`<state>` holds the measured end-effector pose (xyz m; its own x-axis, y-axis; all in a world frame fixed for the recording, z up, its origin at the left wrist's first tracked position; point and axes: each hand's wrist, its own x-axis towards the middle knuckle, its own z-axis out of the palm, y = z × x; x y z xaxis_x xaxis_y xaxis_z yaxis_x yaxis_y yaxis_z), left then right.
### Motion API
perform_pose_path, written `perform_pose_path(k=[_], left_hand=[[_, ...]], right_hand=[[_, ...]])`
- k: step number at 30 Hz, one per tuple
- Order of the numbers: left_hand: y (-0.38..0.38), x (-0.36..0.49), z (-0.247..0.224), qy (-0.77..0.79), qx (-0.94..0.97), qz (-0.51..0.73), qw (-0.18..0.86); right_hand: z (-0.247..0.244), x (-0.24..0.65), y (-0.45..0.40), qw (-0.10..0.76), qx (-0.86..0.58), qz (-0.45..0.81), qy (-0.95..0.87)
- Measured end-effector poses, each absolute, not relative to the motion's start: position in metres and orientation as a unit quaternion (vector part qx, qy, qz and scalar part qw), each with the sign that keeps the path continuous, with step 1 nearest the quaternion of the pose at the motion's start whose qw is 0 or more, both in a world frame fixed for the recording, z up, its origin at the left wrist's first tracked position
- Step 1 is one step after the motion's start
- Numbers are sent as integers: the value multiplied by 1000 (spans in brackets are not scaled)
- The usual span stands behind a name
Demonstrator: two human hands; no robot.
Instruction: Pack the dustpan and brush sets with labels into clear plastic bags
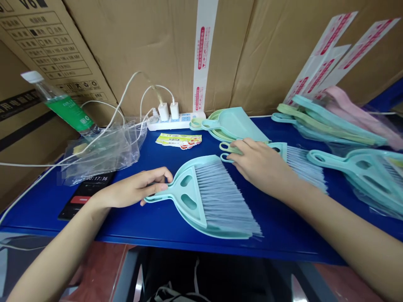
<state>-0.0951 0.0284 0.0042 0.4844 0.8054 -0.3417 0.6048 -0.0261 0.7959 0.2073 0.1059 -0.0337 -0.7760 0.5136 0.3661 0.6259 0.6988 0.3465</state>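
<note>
I am holding the handle of a teal hand brush (208,197) in my left hand (138,188), fingers curled round it, the brush lying nested in its matching dustpan near the front edge of the blue tabletop (157,226), about midway along it. My right hand (261,165) is lying flat, fingers together, over the handles of a second brush set (296,161) just behind and to the right, nearer the middle of the tabletop. I judge I am pairing brush and pan into sets; the next move is calling for a firm grip on those two stacked handles so they are not slipping apart. A stack of dustpans (231,123) is sitting by the power strip (176,121) at the back edge
</note>
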Motion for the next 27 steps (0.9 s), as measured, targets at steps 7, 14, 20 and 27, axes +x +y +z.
perform_pose_path(k=[7,14,20,27], left_hand=[[29,-96,-6,490,736,98,457],[30,-88,-14,496,740,153,428],[33,-85,-17,483,751,206,401],[34,-80,-19,479,734,233,421]], right_hand=[[-28,211,108,115,-345,-221,-905],[-12,207,74,151,-244,21,-958],[-32,187,54,67,-199,125,-970],[-39,181,51,34,-216,156,-963]])
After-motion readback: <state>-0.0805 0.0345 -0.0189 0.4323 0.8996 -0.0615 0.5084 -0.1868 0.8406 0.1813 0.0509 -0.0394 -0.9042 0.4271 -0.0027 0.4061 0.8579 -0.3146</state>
